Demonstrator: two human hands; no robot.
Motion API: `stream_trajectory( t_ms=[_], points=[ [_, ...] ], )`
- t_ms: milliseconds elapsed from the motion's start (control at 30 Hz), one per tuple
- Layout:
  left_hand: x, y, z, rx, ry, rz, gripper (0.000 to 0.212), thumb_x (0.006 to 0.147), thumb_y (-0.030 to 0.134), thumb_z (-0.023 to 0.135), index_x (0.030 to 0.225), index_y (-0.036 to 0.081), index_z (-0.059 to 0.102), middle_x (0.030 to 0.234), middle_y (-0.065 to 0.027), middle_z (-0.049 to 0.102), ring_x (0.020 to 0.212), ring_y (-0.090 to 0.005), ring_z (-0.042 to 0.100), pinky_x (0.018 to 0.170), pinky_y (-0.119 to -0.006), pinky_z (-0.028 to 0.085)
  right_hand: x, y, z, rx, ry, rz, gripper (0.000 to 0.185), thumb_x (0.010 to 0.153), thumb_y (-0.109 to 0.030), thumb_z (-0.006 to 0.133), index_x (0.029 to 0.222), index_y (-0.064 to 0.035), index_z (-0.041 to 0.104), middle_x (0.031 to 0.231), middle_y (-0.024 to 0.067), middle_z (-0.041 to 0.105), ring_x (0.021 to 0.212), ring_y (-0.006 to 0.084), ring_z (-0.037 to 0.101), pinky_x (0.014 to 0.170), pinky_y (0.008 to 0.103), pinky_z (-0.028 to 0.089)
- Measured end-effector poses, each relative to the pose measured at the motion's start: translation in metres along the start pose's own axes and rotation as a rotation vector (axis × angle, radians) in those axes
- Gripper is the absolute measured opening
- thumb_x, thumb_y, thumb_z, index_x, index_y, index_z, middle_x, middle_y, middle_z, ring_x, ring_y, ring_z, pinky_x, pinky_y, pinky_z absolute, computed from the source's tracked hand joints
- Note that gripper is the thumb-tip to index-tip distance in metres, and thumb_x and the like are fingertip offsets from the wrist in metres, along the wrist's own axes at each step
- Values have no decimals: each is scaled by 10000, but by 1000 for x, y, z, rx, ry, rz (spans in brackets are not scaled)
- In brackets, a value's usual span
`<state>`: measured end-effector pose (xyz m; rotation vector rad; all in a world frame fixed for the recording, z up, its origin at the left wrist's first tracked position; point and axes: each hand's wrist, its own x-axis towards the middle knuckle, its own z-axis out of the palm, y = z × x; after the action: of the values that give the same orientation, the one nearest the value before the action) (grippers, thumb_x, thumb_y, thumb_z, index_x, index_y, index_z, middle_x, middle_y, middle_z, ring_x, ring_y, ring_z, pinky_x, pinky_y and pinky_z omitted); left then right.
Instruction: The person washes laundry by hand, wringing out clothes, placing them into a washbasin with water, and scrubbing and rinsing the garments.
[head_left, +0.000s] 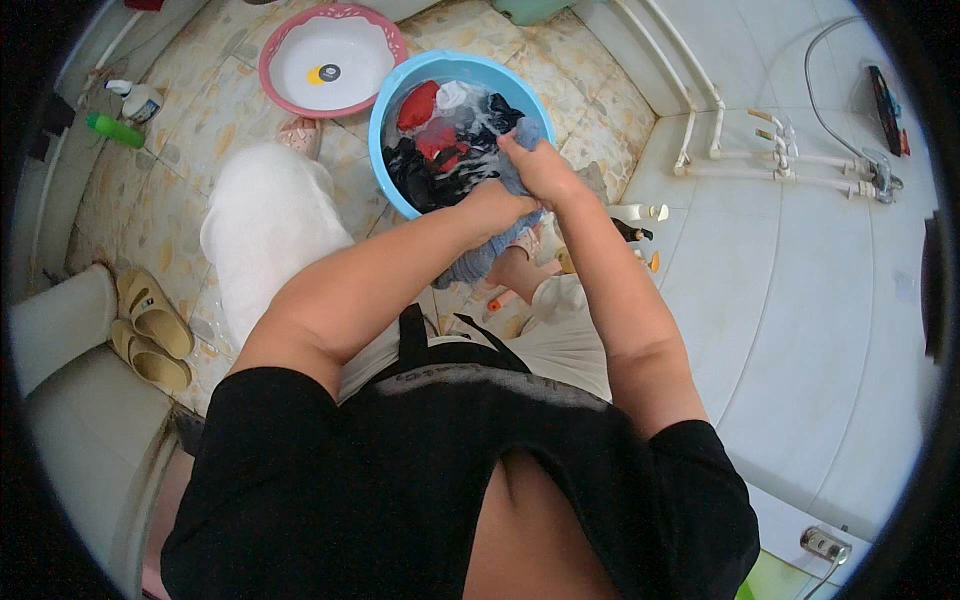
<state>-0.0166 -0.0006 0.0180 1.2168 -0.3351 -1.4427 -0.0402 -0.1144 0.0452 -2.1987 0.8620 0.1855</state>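
A light-blue plastic basin stands on the floor before me, holding sudsy water and wet laundry. Red cloth, a white piece and black cloth show in the water. Over the basin's near right rim, my left hand grips a wet blue-grey cloth. My right hand clasps the same cloth a little farther up, and a bunched end sticks out past its fingers. The cloth's lower part hangs outside the basin, towards me.
A pink-rimmed white basin sits at the back left. Beige slippers, a green bottle and a white pump bottle are at left. Several bottles, one white, stand by the right wall, below water pipes.
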Motion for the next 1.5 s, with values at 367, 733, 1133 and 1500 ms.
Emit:
stream_trajectory(
  t_ms=[367,733,1133,1500],
  points=[
    [16,-47,2,704,262,134,403,701,276,588,1005,22,514,1016,-192,540,905,-335,533,761,-405,434,13,11,30,-709,-319,-201,307,794,-238,393,899,-2,560,885,205,577,812,350,548,744,397,433],
    [6,-22,-15,914,245,94,492,686,314,603,996,-26,429,930,-216,557,874,-351,548,762,-405,431,-10,34,18,755,33,210,559,786,-593,374,862,-83,590,923,102,550,898,226,483,772,310,366],
    [13,89,-110,-407,899,793,700,809,286,550,1251,-89,159,1240,-216,339,1122,-280,375,944,-327,299,-68,106,79,911,-90,505,390,859,-342,422,1153,-86,421,997,56,505,857,180,512,701,313,424],
    [33,6,-108,26,609,178,454,782,209,537,1175,40,384,1006,-127,509,975,-200,463,732,-339,390,-60,131,90,805,-93,528,274,852,-250,443,1066,-84,475,908,49,541,798,154,518,671,277,409]
  ],
)
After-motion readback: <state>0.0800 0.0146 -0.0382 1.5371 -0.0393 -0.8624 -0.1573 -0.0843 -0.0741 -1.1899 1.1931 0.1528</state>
